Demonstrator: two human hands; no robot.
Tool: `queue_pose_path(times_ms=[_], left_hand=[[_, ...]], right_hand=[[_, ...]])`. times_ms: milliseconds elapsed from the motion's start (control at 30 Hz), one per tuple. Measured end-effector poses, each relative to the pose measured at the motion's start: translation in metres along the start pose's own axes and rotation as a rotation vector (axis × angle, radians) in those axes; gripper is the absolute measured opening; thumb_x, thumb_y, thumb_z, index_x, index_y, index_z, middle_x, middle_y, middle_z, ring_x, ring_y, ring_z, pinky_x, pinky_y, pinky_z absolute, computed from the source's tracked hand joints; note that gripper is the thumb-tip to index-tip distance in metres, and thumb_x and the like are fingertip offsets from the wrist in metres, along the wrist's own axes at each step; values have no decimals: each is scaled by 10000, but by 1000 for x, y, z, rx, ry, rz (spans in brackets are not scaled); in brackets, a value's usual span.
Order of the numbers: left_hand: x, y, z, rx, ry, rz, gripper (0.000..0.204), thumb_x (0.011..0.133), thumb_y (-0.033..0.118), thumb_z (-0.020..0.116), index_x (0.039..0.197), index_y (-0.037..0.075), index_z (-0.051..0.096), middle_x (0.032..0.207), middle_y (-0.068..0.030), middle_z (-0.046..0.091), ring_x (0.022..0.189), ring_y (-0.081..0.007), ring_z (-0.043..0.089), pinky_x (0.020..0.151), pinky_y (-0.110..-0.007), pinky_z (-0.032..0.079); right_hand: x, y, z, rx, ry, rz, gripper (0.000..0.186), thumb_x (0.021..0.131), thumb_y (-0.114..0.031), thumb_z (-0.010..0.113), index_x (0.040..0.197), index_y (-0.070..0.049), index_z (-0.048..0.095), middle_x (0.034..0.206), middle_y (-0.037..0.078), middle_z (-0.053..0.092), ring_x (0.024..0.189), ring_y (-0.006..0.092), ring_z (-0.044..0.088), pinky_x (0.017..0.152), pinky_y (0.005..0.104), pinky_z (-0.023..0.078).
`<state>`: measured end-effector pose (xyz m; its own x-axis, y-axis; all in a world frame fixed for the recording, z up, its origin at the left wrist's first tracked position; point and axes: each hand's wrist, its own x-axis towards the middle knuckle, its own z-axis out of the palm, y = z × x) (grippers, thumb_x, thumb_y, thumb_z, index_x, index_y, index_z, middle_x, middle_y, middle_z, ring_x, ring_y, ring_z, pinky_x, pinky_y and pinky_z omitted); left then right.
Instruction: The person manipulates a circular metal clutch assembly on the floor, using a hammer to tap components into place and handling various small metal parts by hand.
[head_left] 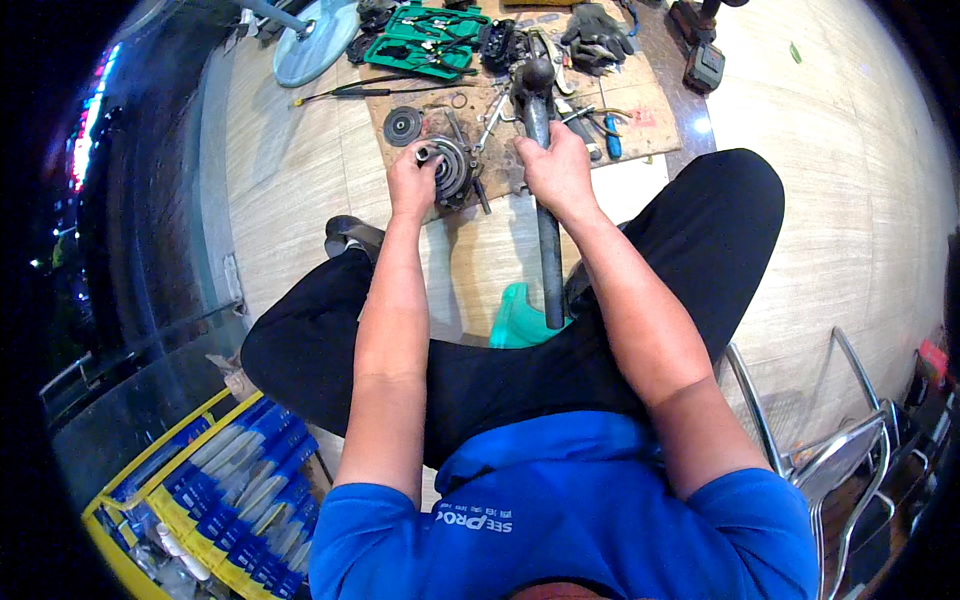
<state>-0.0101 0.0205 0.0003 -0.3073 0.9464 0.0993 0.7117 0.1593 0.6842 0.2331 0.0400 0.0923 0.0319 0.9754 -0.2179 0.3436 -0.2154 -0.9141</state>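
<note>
My right hand [560,172] is wrapped round the long dark handle of a hammer [552,265]. The hammer's rounded head points away from me, over the cardboard. My left hand [408,182] is at a round, grooved metal pulley part [456,168] on the near left of the cardboard. Its fingers close round a small metal socket-like piece [423,154] upright against that part; where it meets the pulley is partly hidden. Just beyond lies a dark disc [402,125] with a centre hole. Wrenches [492,118] rest between the pulley and the hammer.
Farther off are a green tool case [425,42], dark gloves [596,42] and a blue-handled screwdriver [612,138]. A cordless power tool [700,50] stands at the far right. A green stool [515,318] shows between my legs. A metal chair [845,445] is at right, a yellow rack [190,490] at left.
</note>
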Motion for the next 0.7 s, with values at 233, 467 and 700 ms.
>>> queue_pose_path(times_ms=[233, 467, 700], left_hand=[[-1, -9, 3, 126, -2, 171, 275, 766, 89, 764, 1032, 87, 692, 1159, -207, 656, 1057, -297, 655, 895, -338, 505], [-1, 0, 3, 206, -40, 141, 249, 768, 72, 743, 1011, 69, 690, 1199, -215, 628, 1109, -342, 616, 936, -376, 489], [0, 3, 8, 230, -18, 240, 246, 776, 68, 688, 1020, 49, 663, 1042, -190, 661, 1034, -375, 616, 892, -429, 489]], right_hand=[[-2, 4, 4, 8, -4, -37, 322, 792, -280, 677, 831, 29, 592, 669, 182, 623, 666, 304, 644, 656, 416, 496], [-8, -3, 11, -18, -118, -36, 294, 789, -259, 676, 830, 21, 598, 700, 202, 629, 693, 333, 647, 669, 428, 495], [-24, -9, 23, -11, -257, -223, 292, 797, -258, 662, 883, 13, 597, 807, 264, 641, 812, 435, 635, 739, 486, 502]])
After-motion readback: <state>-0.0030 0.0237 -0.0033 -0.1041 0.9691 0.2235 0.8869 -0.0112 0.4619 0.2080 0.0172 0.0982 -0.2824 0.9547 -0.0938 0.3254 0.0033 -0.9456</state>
